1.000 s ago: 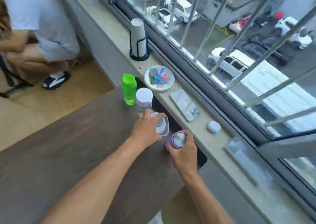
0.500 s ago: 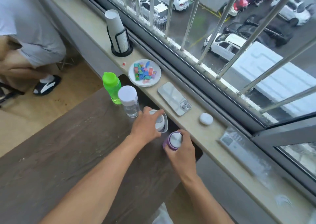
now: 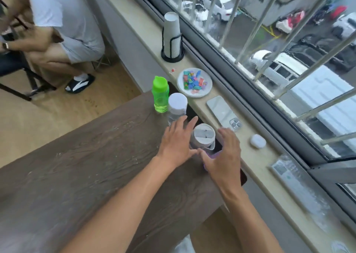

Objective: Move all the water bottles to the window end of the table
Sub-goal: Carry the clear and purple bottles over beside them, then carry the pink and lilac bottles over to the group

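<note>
Green translucent plastic marks the leftmost bottle (image 3: 160,94), standing upright at the window edge of the desk (image 3: 81,156); it looks nearly empty, so light and easily tipped, best taken around the body below the cap. Touching it on the right, a clear bottle with a white cap (image 3: 177,108) is seen; it is judged stiff, smooth and possibly slippery, best held at mid-body. Next in the row, the left hand (image 3: 176,141) is spread open beside a clear bottle with a grey-white lid (image 3: 203,137), fingers loose, nothing gripped. The right hand (image 3: 224,156) is likewise open, its grip released, arched over a purple bottle (image 3: 212,155) that is mostly hidden under the palm; whether the fingers touch it cannot be told. All four bottles are judged already placed at the window end.

Beyond the desk edge, a sill (image 3: 256,168) carries a stack of paper cups in a black holder (image 3: 171,38), a white plate of coloured pieces (image 3: 194,83), a phone (image 3: 224,113) lying face down and a small white case (image 3: 257,141). The phone lies nearest the hands; a careless withdrawal could knock it. A seated person (image 3: 57,25) is noted far left, well apart.
</note>
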